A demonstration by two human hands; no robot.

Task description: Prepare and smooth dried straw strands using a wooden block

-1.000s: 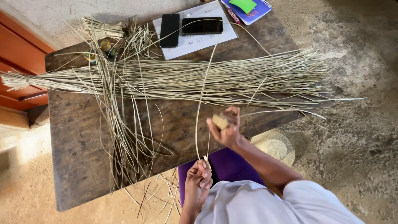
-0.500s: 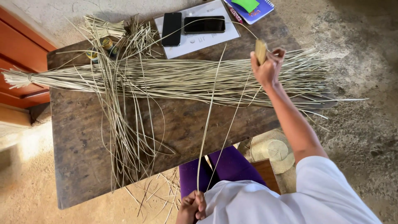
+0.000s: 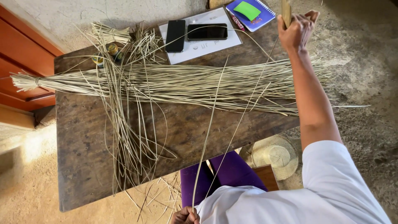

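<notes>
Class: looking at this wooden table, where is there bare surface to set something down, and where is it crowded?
Bare wood on the wooden table: the near left corner beside the crossing loose strands, and the near edge below the long straw bundle. Crowded: the far edge, with two phones on white paper and a notebook.

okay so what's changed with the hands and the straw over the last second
The right hand, gripping a small tan tool, swept from near the table's front edge up and away past the far edge, arm now stretched out. The left hand slid back toward the body, still pinching the near end of the long strand. The straw bundle, phones and notebook stayed put.
</notes>
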